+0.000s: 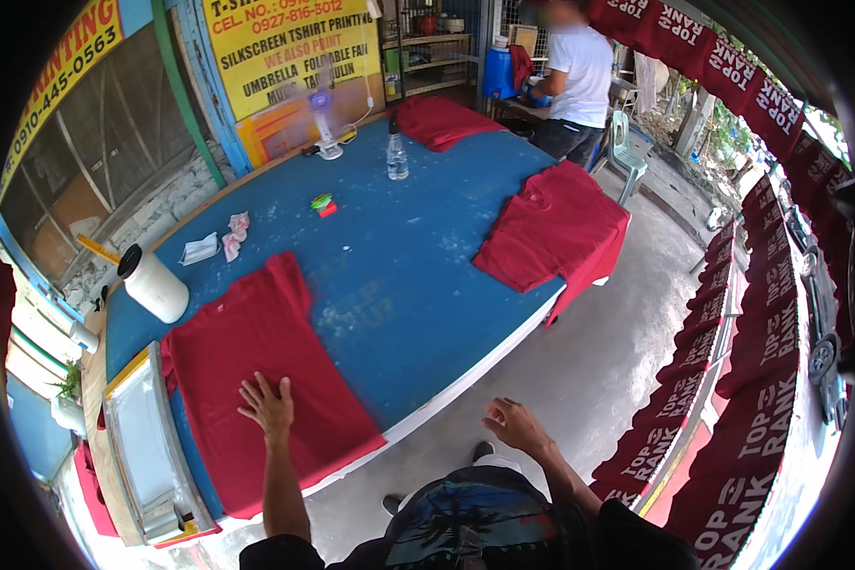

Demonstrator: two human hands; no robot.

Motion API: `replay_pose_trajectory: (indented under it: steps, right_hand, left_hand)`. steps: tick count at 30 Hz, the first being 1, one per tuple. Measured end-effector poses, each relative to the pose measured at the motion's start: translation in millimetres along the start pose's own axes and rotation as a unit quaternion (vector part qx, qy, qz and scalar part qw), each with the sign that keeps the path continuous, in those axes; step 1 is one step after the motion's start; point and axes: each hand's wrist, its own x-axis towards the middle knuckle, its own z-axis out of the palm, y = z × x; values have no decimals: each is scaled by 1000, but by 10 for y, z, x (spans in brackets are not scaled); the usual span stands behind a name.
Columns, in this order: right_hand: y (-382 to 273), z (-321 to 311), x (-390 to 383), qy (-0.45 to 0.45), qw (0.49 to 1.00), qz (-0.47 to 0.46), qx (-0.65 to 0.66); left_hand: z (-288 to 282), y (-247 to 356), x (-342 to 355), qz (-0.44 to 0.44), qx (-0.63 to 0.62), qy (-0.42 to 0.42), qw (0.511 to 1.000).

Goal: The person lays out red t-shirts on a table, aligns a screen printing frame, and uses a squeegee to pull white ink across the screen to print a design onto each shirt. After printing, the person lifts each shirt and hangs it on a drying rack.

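My left hand (269, 406) lies with its fingers spread on a dark red T-shirt (242, 347) laid out at the left end of the blue table (408, 275). Beside the shirt's left edge rests a framed printing screen (145, 427), with a metal piece at its near end. Off the table's near edge, above the floor, hangs my right hand (515, 424). Its fingers are loosely bent and nothing shows in them. A second red T-shirt (556, 228) drapes over the table's right edge. Another red garment (442, 122) lies at the far end.
A white tub (154, 285), a face mask (199, 249), crumpled cloth (236, 236), a small green-and-red item (324, 205), a clear bottle (396, 160) and a small fan (325, 128) stand or lie on the table. Beyond are a person (575, 81) and a chair (625, 157). Printed red shirts (679, 399) hang at right.
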Motion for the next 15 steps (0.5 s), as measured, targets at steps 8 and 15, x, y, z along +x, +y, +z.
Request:
replay_pose_trajectory:
  steps: [8,15]
  right_hand:
    - [1517,-1820,-103,93,991,87,-37]
    - [2202,-2819,348,120,981,152,-14]
  left_hand:
    - [185,918,176,-17,25,1,1000]
    - [465,1477,-608,-6,36,2,999]
